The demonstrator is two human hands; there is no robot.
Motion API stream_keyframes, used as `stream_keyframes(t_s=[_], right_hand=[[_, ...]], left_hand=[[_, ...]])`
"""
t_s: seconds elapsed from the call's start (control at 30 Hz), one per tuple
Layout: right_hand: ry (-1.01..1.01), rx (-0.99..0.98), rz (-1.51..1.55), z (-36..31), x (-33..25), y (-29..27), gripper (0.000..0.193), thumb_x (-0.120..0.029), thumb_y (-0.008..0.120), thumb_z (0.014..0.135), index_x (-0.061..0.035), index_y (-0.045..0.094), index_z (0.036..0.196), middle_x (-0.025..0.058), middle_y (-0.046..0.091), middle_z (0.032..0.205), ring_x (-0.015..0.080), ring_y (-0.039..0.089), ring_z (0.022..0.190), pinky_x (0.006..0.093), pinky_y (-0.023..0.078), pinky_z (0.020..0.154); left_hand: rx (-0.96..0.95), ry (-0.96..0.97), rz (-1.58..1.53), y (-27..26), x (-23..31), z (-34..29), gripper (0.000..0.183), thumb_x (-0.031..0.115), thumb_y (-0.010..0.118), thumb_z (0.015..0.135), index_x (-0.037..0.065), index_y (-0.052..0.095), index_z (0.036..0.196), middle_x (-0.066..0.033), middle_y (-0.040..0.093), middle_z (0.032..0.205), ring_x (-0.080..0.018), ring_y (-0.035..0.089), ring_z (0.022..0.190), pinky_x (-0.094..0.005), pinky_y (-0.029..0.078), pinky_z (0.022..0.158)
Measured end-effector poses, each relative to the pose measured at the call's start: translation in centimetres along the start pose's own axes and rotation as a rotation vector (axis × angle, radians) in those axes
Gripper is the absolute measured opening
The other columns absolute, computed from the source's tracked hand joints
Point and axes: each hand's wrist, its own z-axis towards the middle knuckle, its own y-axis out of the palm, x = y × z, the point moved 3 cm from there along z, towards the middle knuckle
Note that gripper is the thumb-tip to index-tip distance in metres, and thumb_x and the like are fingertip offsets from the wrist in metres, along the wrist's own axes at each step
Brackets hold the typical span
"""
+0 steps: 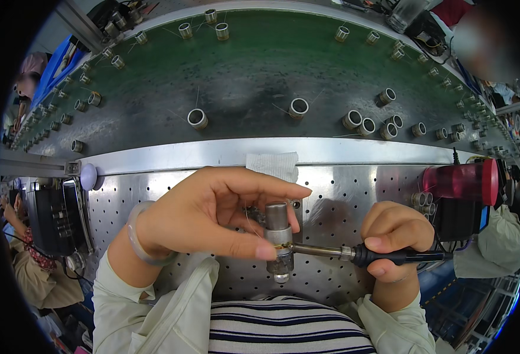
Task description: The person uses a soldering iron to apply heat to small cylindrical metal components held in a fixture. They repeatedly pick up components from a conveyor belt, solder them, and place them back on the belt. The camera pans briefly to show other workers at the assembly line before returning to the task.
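My left hand [207,215] curves around an upright metal cylinder [279,227], its thumb at the near side and its index finger stretched out past the top. Some of the other fingers are partly hidden behind the cylinder. Thin wires stick out between thumb and fingers. In my right hand [398,233] is a soldering iron [325,251] with a black handle, gripped between thumb and fingers and pointing left. Its metal tip meets the cylinder's side at a copper-coloured spot, just right of my left thumb. Below that spot the cylinder ends in a dark section with a shiny round knob.
A perforated metal worktop [130,200] lies under my hands. Beyond its metal rail [212,154], a green belt [260,65] carries several small wired metal rings [197,120]. A folded white cloth [273,165] lies by the rail. At right stands a pink-red container [460,182]; at left, a black box [50,221].
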Motion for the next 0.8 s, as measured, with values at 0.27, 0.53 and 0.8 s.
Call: stream_keyframes(t_s=[0.27,0.53,0.8], right_hand=[[-0.021,0.197,0.050,-0.7,0.3,-0.9,0.021,-0.008,0.077,0.069,0.0033,0.064,0.081,0.0111,0.061,0.064,0.0205,0.055,0.053,0.0284,0.043,0.050],[0.005,0.165,0.099,-0.8,0.6,-0.8,0.024,-0.008,0.078,0.069,0.0044,0.064,0.084,0.0117,0.062,0.067,0.0209,0.057,0.055,0.0287,0.044,0.052],[0.008,0.107,0.084,-0.7,0.9,-0.8,0.027,-0.004,0.078,0.065,0.0051,0.065,0.086,0.0119,0.063,0.068,0.0218,0.058,0.056,0.0291,0.045,0.053]], left_hand=[[0.066,-0.078,-0.065,0.3,0.1,0.7,0.070,-0.010,0.073,0.070,-0.008,0.043,0.134,-0.0207,0.062,0.107,-0.0212,0.060,0.102,-0.0218,0.053,0.075],[-0.007,-0.098,-0.160,-0.5,-0.6,0.9,0.077,-0.010,0.074,0.069,-0.008,0.038,0.137,-0.0217,0.062,0.105,-0.0214,0.063,0.096,-0.0201,0.055,0.074],[0.100,-0.115,-0.060,-0.1,-1.2,0.8,0.075,-0.011,0.073,0.069,-0.007,0.039,0.136,-0.0194,0.063,0.103,-0.0176,0.065,0.092,-0.0199,0.056,0.073]])
